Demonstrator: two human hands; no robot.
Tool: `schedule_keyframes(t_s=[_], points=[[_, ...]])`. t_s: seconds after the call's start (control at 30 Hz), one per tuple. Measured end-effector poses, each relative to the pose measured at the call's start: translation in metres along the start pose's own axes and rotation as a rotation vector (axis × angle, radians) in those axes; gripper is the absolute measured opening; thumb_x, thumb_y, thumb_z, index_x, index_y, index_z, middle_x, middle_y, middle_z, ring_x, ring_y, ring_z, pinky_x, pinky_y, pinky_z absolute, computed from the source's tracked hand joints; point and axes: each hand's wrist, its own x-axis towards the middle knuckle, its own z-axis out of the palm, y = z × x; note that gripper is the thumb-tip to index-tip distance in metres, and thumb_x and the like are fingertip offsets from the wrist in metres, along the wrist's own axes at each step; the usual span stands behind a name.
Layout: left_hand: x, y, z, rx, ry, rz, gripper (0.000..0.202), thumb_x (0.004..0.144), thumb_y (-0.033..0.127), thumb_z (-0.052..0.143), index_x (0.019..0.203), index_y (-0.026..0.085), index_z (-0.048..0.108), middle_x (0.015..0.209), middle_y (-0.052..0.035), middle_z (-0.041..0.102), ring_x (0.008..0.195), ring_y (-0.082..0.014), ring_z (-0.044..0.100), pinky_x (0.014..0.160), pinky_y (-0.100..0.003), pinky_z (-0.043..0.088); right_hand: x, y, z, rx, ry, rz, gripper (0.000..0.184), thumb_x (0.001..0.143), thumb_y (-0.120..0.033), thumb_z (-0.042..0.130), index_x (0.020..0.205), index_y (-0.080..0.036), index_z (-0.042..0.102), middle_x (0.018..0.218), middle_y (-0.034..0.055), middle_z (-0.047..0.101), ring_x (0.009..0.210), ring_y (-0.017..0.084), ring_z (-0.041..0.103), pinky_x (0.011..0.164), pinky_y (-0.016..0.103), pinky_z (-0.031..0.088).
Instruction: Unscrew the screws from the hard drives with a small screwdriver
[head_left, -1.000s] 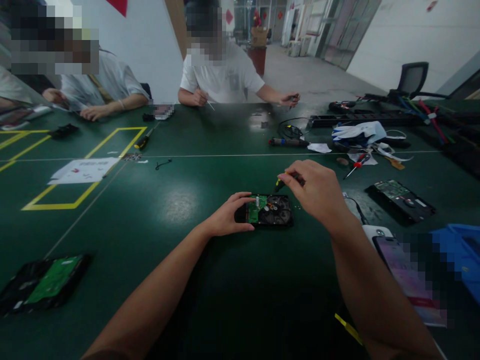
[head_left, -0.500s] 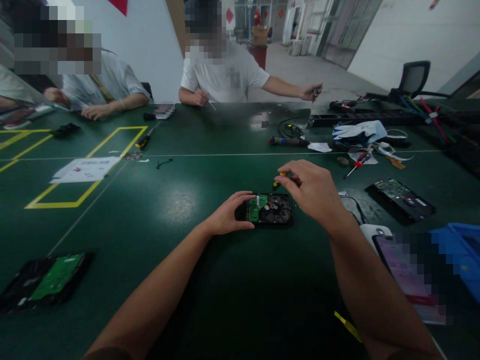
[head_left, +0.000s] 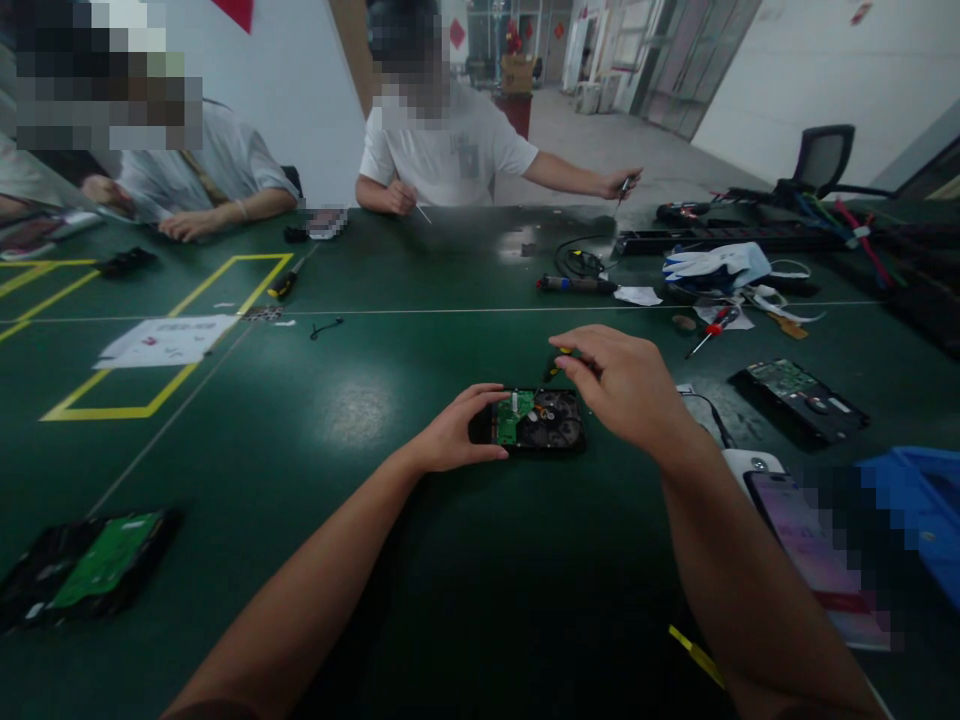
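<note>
A black hard drive [head_left: 541, 422] with a green circuit board lies face-up on the dark green table [head_left: 360, 400] in front of me. My left hand [head_left: 456, 432] grips its left end, thumb and fingers clamped around the edge. My right hand [head_left: 626, 385] hovers just above and right of the drive, fingers pinched on a small screwdriver [head_left: 556, 366] with a yellow and black handle. Its tip points down at the drive's upper edge.
Another drive with a green board [head_left: 86, 568] lies at the near left, a third [head_left: 802, 398] at the right. A phone [head_left: 814, 550] and blue tray [head_left: 926, 510] sit near right. Tools, gloves [head_left: 716, 265] and cables lie further back. Two people work across the table.
My right hand dipped slightly toward the drive with the screwdriver. The person opposite stretched an arm out to the right. My left hand stayed put.
</note>
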Motion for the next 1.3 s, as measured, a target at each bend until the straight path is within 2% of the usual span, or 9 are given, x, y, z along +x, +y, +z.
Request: schedule_keyframes(t_s=[0.13, 0.27, 0.47, 0.57, 0.73, 0.87, 0.93, 1.17, 1.3], points=[[0.0008, -0.0014, 0.0006, -0.015, -0.005, 0.011, 0.087, 0.078, 0.05, 0.087, 0.152, 0.03, 0.047, 0.157, -0.0122, 0.041, 0.147, -0.0345, 0.041, 0.123, -0.057, 0.036, 0.0007, -0.0001, 0.0012, -0.021, 0.005, 0.006, 0.03, 0.097, -0.02, 0.053, 0.12, -0.02, 0.072, 0.124, 0.011, 0.073, 0.117, 0.029, 0.067, 0.103, 0.048, 0.05], [0.0007, -0.0003, -0.0003, -0.04, -0.013, 0.014, 0.088, 0.077, 0.052, 0.087, 0.152, 0.031, 0.047, 0.157, -0.0122, 0.039, 0.147, -0.0356, 0.041, 0.122, -0.058, 0.036, 0.0005, 0.0008, 0.0023, -0.043, 0.011, 0.044, 0.026, 0.096, -0.019, 0.053, 0.117, -0.018, 0.068, 0.118, 0.0129, 0.073, 0.106, 0.029, 0.068, 0.095, 0.046, 0.051], [-0.0008, -0.0016, -0.0006, -0.047, -0.007, 0.002, 0.076, 0.084, 0.049, 0.082, 0.15, 0.032, 0.05, 0.156, -0.0105, 0.04, 0.147, -0.0335, 0.04, 0.122, -0.056, 0.037, 0.0009, -0.0007, 0.0026, -0.03, 0.014, 0.057, 0.009, 0.095, -0.026, 0.063, 0.103, -0.022, 0.064, 0.101, 0.007, 0.07, 0.088, 0.023, 0.064, 0.08, 0.037, 0.048], [-0.0012, -0.0031, -0.0003, -0.041, -0.018, -0.008, 0.072, 0.083, 0.049, 0.083, 0.147, 0.033, 0.054, 0.157, -0.01, 0.039, 0.147, -0.0346, 0.039, 0.122, -0.057, 0.039, 0.0013, -0.0008, 0.0028, -0.058, 0.033, 0.075, 0.01, 0.094, -0.032, 0.067, 0.096, -0.023, 0.065, 0.095, 0.0055, 0.069, 0.084, 0.022, 0.063, 0.076, 0.035, 0.047], [-0.0024, -0.0039, -0.0003, -0.032, -0.026, -0.003, 0.065, 0.085, 0.049, 0.081, 0.143, 0.033, 0.058, 0.158, -0.0096, 0.037, 0.148, -0.0351, 0.038, 0.121, -0.057, 0.039, 0.0018, -0.0002, 0.0027, -0.058, 0.063, 0.046, 0.007, 0.094, -0.026, 0.066, 0.098, -0.021, 0.07, 0.1, 0.0075, 0.071, 0.09, 0.024, 0.066, 0.08, 0.037, 0.05], [-0.003, -0.0036, -0.0001, -0.022, -0.029, -0.007, 0.063, 0.085, 0.049, 0.081, 0.142, 0.032, 0.059, 0.158, -0.0095, 0.037, 0.148, -0.0342, 0.039, 0.121, -0.056, 0.04, 0.0015, 0.0003, 0.0027, 0.001, 0.055, -0.028, 0.021, 0.096, -0.018, 0.058, 0.111, -0.02, 0.072, 0.115, 0.0089, 0.074, 0.107, 0.026, 0.068, 0.095, 0.042, 0.051], [-0.0028, -0.0034, 0.0001, -0.021, -0.028, -0.006, 0.063, 0.086, 0.049, 0.08, 0.142, 0.032, 0.059, 0.158, -0.0095, 0.037, 0.148, -0.0339, 0.038, 0.121, -0.056, 0.04, 0.0012, 0.0004, 0.003, 0.011, 0.052, -0.033, 0.024, 0.097, -0.018, 0.056, 0.113, -0.021, 0.073, 0.117, 0.0087, 0.074, 0.109, 0.026, 0.068, 0.097, 0.043, 0.051], [-0.0017, -0.0049, 0.0006, -0.02, -0.023, 0.006, 0.062, 0.085, 0.047, 0.081, 0.141, 0.032, 0.06, 0.158, -0.0094, 0.037, 0.148, -0.0339, 0.039, 0.122, -0.056, 0.038, 0.0018, -0.0009, 0.004, -0.089, 0.082, 0.072, 0.013, 0.097, -0.03, 0.063, 0.095, -0.021, 0.072, 0.099, 0.0075, 0.073, 0.091, 0.024, 0.066, 0.081, 0.038, 0.049], [-0.0019, -0.0015, 0.0001, -0.002, -0.025, 0.012, 0.06, 0.086, 0.048, 0.079, 0.141, 0.031, 0.06, 0.158, -0.0097, 0.037, 0.148, -0.0339, 0.039, 0.121, -0.055, 0.039, 0.0032, -0.0016, 0.0022, -0.131, 0.073, 0.112, 0.017, 0.096, -0.036, 0.065, 0.09, -0.021, 0.07, 0.095, 0.0077, 0.07, 0.083, 0.023, 0.064, 0.076, 0.037, 0.048]])
